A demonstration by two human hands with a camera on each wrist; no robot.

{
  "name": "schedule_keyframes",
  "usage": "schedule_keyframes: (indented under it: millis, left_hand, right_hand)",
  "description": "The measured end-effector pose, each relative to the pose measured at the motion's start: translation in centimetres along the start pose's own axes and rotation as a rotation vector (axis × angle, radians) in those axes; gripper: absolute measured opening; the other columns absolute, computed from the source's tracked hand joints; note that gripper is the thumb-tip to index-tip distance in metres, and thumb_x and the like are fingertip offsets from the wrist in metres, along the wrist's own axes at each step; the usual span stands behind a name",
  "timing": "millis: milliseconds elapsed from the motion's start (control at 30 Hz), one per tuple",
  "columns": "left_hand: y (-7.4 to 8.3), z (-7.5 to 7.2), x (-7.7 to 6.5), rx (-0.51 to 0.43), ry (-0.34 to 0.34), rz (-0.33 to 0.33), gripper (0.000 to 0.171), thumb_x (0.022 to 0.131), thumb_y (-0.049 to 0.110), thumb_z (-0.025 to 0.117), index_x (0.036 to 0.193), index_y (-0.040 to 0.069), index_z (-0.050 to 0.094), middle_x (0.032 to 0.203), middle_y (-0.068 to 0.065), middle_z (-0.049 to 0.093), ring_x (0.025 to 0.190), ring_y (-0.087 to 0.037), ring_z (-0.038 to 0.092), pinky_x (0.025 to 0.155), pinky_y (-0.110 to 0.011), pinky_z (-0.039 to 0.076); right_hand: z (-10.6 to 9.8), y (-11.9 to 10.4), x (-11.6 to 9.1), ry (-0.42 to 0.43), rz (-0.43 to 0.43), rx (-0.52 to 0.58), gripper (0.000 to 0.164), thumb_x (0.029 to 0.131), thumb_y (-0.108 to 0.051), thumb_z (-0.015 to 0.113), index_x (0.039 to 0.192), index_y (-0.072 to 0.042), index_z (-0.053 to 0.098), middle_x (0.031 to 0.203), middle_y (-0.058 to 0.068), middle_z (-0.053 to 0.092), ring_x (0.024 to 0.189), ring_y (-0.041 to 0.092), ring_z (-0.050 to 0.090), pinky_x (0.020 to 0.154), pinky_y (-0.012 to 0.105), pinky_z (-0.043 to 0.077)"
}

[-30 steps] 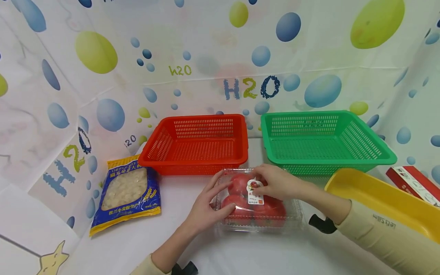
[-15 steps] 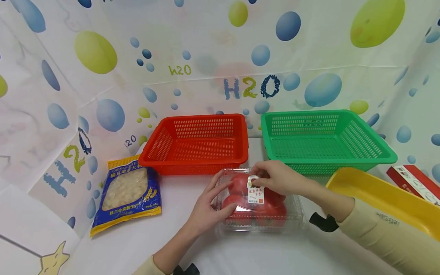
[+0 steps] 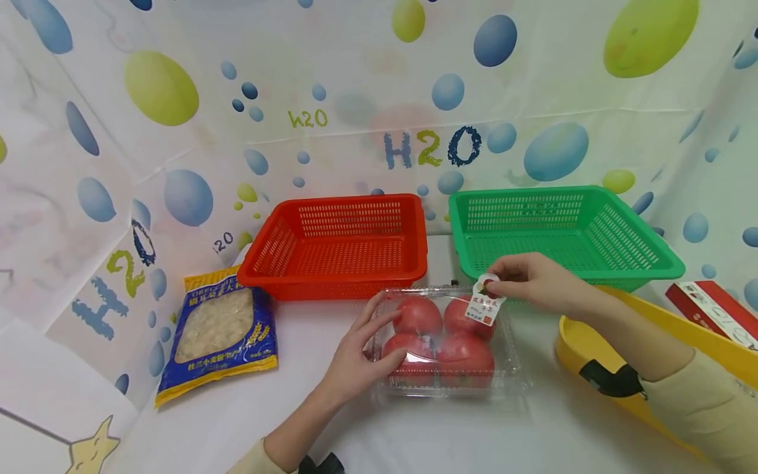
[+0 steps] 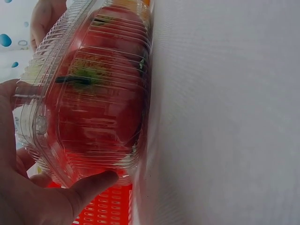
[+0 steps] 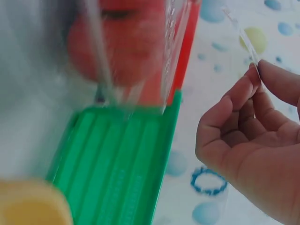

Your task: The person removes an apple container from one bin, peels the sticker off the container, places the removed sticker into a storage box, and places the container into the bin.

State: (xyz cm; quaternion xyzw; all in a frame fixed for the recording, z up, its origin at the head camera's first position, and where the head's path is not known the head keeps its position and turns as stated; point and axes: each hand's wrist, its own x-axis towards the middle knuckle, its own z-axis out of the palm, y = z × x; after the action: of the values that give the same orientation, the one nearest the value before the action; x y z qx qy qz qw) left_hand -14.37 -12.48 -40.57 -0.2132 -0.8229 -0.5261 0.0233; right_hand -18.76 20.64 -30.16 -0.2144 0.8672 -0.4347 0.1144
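A clear plastic box [image 3: 510, 359] holding several red apples [image 3: 464, 359] lies on the white tabletop in the head view. My left hand [image 3: 353, 361] rests spread on the box's left side, its fingers and thumb touching the plastic. In the left wrist view, the thumb [image 4: 96, 183] lies along the box wall. My right hand [image 3: 535, 283] pinches a small white label [image 3: 485, 308] by its rounded top, between thumb and index finger. The label hangs above the box's right back corner. In the right wrist view, the label [image 5: 243, 37] shows edge-on.
A red basket [image 3: 331, 289] and a green basket [image 3: 533, 280] stand behind the box. At left lies a blue and yellow pasta bag [image 3: 216, 329]. A yellow tray [image 3: 568, 336] sits under my right forearm, with a red and white carton [image 3: 716, 316] beyond it.
My right hand has moved right and slightly back, carrying the label off the middle of the lid and uncovering the apples. The left hand has stayed on the box.
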Motion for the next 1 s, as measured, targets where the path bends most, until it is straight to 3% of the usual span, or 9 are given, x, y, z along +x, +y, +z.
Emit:
schedule_keyframes:
  millis: [167, 367, 600, 800, 1000]
  left_hand:
    - [-0.1, 0.0, 0.0, -0.001, -0.001, 0.005, 0.060, 0.086, 0.027, 0.077, 0.143, 0.024, 0.060, 0.164, 0.008, 0.026, 0.148, -0.029, 0.026, 0.093, -0.060, 0.050]
    - [-0.1, 0.0, 0.0, -0.020, 0.001, -0.002, 0.059, 0.086, 0.027, 0.077, 0.142, 0.023, 0.060, 0.164, 0.008, 0.026, 0.149, -0.029, 0.025, 0.095, -0.061, 0.049]
    - [0.0, 0.0, 0.0, -0.027, 0.004, -0.007, 0.059, 0.086, 0.026, 0.078, 0.142, 0.023, 0.060, 0.164, 0.008, 0.025, 0.149, -0.029, 0.024, 0.096, -0.061, 0.048]
    - [-0.1, 0.0, 0.0, -0.034, -0.001, -0.007, 0.060, 0.086, 0.025, 0.077, 0.143, 0.023, 0.060, 0.164, 0.007, 0.026, 0.149, -0.030, 0.024, 0.096, -0.061, 0.048]
    - [-0.1, 0.2, -0.1, -0.035, -0.006, -0.009, 0.058, 0.086, 0.026, 0.077, 0.142, 0.023, 0.060, 0.164, 0.007, 0.025, 0.148, -0.030, 0.024, 0.095, -0.062, 0.048]
  right_hand:
    - [-2.2, 2.1, -2.0, 0.028, 0.025, 0.036, 0.023, 0.102, -0.021, 0.063, 0.115, -0.003, 0.068, 0.098, 0.006, 0.069, 0.092, 0.024, 0.063, 0.082, 0.031, 0.055]
    - [-4.9, 4.9, -4.9, 0.073, 0.103, -0.034, 0.024, 0.103, -0.022, 0.061, 0.115, -0.003, 0.067, 0.098, 0.004, 0.070, 0.090, 0.019, 0.063, 0.078, 0.026, 0.052]
    - [-7.5, 9.0, -7.2, 0.018, 0.221, -0.067, 0.030, 0.104, -0.022, 0.058, 0.122, 0.002, 0.062, 0.105, 0.006, 0.068, 0.091, 0.019, 0.063, 0.076, 0.026, 0.054]
    - [-7.5, 11.7, -7.8, -0.043, 0.262, -0.111, 0.027, 0.102, -0.020, 0.061, 0.116, 0.003, 0.064, 0.103, 0.005, 0.066, 0.089, 0.013, 0.060, 0.078, 0.027, 0.054]
    - [-6.8, 13.4, -7.8, -0.103, 0.237, -0.131, 0.023, 0.099, -0.016, 0.064, 0.113, 0.003, 0.065, 0.100, 0.005, 0.062, 0.086, 0.014, 0.055, 0.072, 0.025, 0.051]
